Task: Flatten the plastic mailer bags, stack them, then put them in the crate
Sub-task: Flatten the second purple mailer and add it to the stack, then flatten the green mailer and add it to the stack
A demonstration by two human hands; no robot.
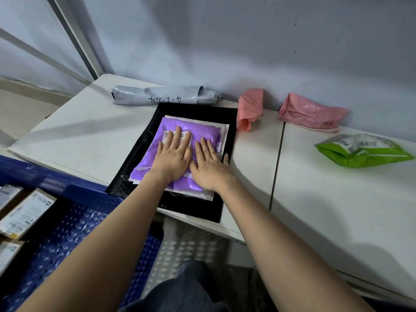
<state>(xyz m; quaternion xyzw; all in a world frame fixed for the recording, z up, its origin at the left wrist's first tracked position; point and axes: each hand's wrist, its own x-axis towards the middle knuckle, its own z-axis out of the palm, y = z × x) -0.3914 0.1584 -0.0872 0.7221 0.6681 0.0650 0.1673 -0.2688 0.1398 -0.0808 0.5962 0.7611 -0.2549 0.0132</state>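
Head view. White bench (326,212) set against a pale grey wall (247,41); a dark seam splits the top into two panels just right of the hands. Metal frame bars (74,37) in the corner up and to the left. Perforated metal floor plate (191,248) below the bench edge.

Left hand (172,159) and right hand (208,167) both lie palm down, side by side, fingers spread flat. Neither grip is closed on anything; both press on the purple mailer bag (193,134). A white label (177,134) on that bag sits partly under the left fingertips.

The purple bag is the top of a stack: white bags (222,134) show at the edges beneath it, and a large black bag (195,212) lies at the bottom, its near corner overhanging the bench edge.

Beyond the hands, by the wall: a rolled grey bag (166,98) with handwriting. Right of the hands, two crumpled pink bags, one near (249,109), one farther (313,113). Well off to the right, a puffed green bag (364,152) with a barcode label.

Below and left of the left forearm: blue crate (74,221) with perforated walls, holding labelled parcels (24,212).
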